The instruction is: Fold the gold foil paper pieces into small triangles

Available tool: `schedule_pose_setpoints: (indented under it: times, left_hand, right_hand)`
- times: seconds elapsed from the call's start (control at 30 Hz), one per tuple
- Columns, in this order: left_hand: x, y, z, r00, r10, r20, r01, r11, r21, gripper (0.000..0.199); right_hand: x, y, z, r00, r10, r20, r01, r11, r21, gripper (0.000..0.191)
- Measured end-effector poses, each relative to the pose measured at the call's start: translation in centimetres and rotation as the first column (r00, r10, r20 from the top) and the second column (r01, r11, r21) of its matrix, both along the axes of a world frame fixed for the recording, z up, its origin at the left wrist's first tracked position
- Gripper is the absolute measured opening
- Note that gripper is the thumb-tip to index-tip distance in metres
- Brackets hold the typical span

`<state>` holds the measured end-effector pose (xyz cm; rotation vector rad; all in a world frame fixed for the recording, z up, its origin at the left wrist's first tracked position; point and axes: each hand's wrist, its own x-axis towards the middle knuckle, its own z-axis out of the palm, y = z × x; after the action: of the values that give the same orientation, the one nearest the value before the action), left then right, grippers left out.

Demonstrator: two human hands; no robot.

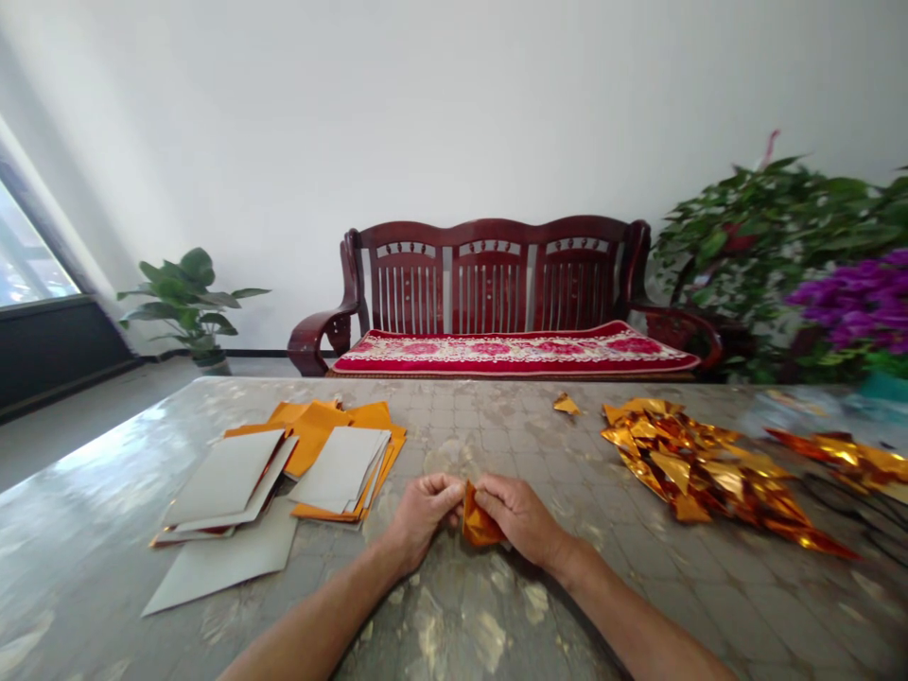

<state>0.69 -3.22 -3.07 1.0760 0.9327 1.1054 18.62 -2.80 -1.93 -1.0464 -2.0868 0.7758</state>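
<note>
Between my hands, over the near middle of the table, is a small folded piece of orange foil paper (482,528). My right hand (516,515) is closed on it, thumb on top. My left hand (427,511) pinches at the paper's left edge, its fingers partly hidden behind the thumb. Left of my hands lie a stack of grey-white sheets with orange undersides (340,468) and a second, larger stack of grey-white sheets (223,478). Orange sheets (308,430) lie behind them. A pile of shiny gold folded foil pieces (699,463) sits to the right.
The patterned table (567,605) spans the foreground. One small gold piece (566,405) lies near its far edge. Dark cables (862,515) and clear plastic (794,411) are at the right. Beyond stand a wooden bench (489,284), a potted plant (188,298) and purple flowers (858,303).
</note>
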Motion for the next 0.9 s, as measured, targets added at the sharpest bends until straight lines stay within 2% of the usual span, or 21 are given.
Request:
schedule_pose_setpoints:
  times: [0.1,0.2,0.3,0.4,0.47,0.53,0.67,0.73,0.9]
  left_hand:
    - [-0.1,0.0,0.1,0.997,0.010,-0.078,-0.006,0.999,0.049,0.038]
    - [-0.1,-0.1,0.3,0.970,0.055,-0.237,-0.022,0.990,0.137,0.027]
    - [-0.1,-0.2,0.6,0.901,0.175,-0.396,-0.063,0.958,0.280,0.017]
    - [0.0,-0.3,0.9,0.820,0.316,-0.476,-0.127,0.913,0.388,0.016]
    - [0.0,-0.2,0.8,0.801,0.363,-0.476,-0.163,0.897,0.410,0.016]
    - [0.0,0.0,0.4,0.829,0.345,-0.441,-0.165,0.903,0.396,0.015]
    - [0.0,0.5,-0.7,0.933,0.172,-0.315,-0.078,0.953,0.291,0.015]
    - [0.1,0.7,-1.0,0.956,0.134,-0.263,-0.068,0.967,0.248,0.017]
    - [0.0,0.7,-0.5,0.969,0.189,-0.157,-0.155,0.966,0.205,0.022]
  right_hand:
    - [0.1,-0.1,0.0,0.997,-0.032,0.066,0.028,0.998,0.065,0.033]
    - [0.1,-0.2,0.0,0.986,-0.063,0.152,0.037,0.985,0.170,0.032]
    - [0.0,-0.4,0.1,0.969,-0.098,0.226,0.036,0.964,0.263,0.034]
    - [-0.3,-0.5,0.2,0.969,-0.130,0.208,0.079,0.969,0.236,0.030]
    - [-0.5,-0.3,0.2,0.976,-0.153,0.156,0.125,0.976,0.176,0.023]
    - [-0.5,-0.1,0.1,0.979,-0.171,0.114,0.156,0.979,0.132,0.018]
    - [-0.3,0.2,-0.3,0.988,-0.139,0.066,0.132,0.986,0.098,0.020]
    - [-0.2,0.4,-0.5,0.992,-0.124,0.017,0.123,0.991,0.046,0.020]
    - [-0.1,0.7,-0.6,0.974,-0.162,-0.159,0.142,0.982,-0.125,0.014]
